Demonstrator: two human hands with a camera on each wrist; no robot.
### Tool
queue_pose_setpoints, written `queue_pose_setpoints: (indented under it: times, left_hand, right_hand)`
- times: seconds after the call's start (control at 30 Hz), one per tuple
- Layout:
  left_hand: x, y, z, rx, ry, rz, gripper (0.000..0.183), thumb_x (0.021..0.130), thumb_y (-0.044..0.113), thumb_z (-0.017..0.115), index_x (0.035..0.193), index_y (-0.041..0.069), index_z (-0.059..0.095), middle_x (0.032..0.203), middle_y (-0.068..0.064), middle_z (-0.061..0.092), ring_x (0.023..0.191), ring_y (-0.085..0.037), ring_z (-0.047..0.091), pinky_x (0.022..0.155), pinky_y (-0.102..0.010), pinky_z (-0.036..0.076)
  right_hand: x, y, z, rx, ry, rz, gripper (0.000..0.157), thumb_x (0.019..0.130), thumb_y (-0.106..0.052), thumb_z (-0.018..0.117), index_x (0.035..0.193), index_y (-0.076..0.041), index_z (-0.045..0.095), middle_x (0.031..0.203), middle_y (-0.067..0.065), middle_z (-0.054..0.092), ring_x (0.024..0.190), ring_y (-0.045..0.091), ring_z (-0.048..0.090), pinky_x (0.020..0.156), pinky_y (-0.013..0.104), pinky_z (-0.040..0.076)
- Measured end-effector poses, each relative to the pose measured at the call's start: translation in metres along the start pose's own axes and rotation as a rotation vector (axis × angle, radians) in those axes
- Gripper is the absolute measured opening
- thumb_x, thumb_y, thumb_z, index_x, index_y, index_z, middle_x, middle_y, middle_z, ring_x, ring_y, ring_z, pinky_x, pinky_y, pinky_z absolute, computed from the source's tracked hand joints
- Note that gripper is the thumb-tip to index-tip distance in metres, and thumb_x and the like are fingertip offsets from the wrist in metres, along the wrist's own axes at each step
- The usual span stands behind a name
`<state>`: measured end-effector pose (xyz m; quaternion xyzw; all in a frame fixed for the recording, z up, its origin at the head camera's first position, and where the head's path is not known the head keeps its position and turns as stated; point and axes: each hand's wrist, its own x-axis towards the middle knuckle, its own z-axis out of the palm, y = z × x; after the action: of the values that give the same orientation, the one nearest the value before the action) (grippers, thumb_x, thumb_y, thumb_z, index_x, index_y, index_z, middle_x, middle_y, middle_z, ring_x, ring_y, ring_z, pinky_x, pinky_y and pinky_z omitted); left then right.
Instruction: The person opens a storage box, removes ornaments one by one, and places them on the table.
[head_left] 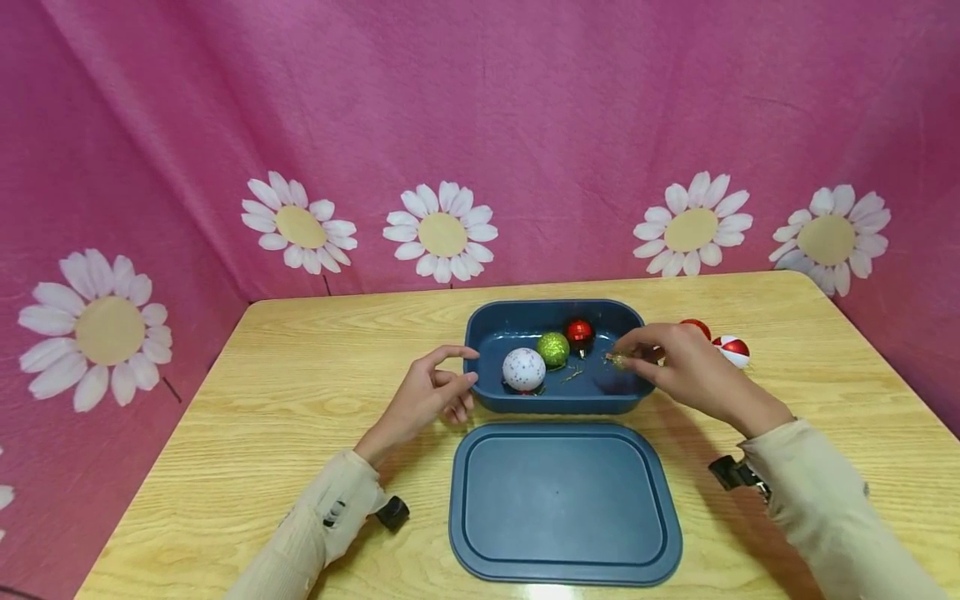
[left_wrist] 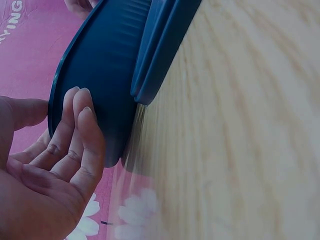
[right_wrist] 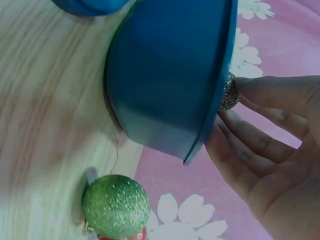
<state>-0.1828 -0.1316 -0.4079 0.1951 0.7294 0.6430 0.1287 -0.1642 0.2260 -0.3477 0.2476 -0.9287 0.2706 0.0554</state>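
A dark blue plastic box (head_left: 558,406) sits on the table. Inside it lie a white speckled ball (head_left: 523,370), a green glitter ball (head_left: 553,350) and a red ball (head_left: 579,332). Over the box's right end, my right hand (head_left: 686,367) pinches a gold glitter ball ornament (right_wrist: 230,93) between thumb and fingers, close to the rim. My left hand (head_left: 423,400) is at the left end, with thumb and fingertips right at the rim and outer wall, fingers loosely bent.
The box's flat blue lid (head_left: 564,500) lies in front of it. Right of the box are a red ball (head_left: 698,327), a red-and-white ball (head_left: 735,351) and another green glitter ball (right_wrist: 116,206). A pink curtain (head_left: 555,125) with daisies hangs behind the table.
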Motion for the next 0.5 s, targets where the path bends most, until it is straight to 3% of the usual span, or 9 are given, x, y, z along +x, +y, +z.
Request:
queue_pose_setpoints:
  times: [0.2,0.33,0.5]
  left_hand:
    - [0.0,0.001,0.001,0.013,-0.002,-0.01,0.04,0.101,0.013,0.06,0.137,0.001,0.05,0.073,-0.018,0.068,0.055,-0.02,0.063,0.055,-0.032,0.058]
    - [-0.001,0.003,0.001,0.016,-0.002,-0.005,0.04,0.101,0.013,0.06,0.137,0.0,0.049,0.074,-0.021,0.067,0.055,-0.021,0.063,0.055,-0.035,0.059]
    - [-0.001,0.003,0.001,0.007,-0.002,-0.003,0.04,0.101,0.013,0.06,0.138,0.0,0.049,0.074,-0.023,0.067,0.054,-0.022,0.063,0.055,-0.036,0.059]
  right_hand:
    - [-0.006,0.004,-0.007,-0.006,0.051,-0.02,0.019,0.086,0.0,0.075,0.103,-0.007,0.076,0.095,0.001,0.073,0.082,0.013,0.066,0.072,0.035,0.06]
    - [-0.011,0.006,-0.012,-0.008,0.06,0.018,0.019,0.085,-0.003,0.077,0.104,-0.008,0.076,0.099,0.003,0.074,0.084,0.015,0.068,0.072,0.032,0.059]
    - [-0.016,0.009,-0.018,-0.028,0.08,0.052,0.019,0.086,-0.004,0.077,0.105,-0.007,0.076,0.1,0.007,0.073,0.084,0.018,0.067,0.073,0.037,0.059]
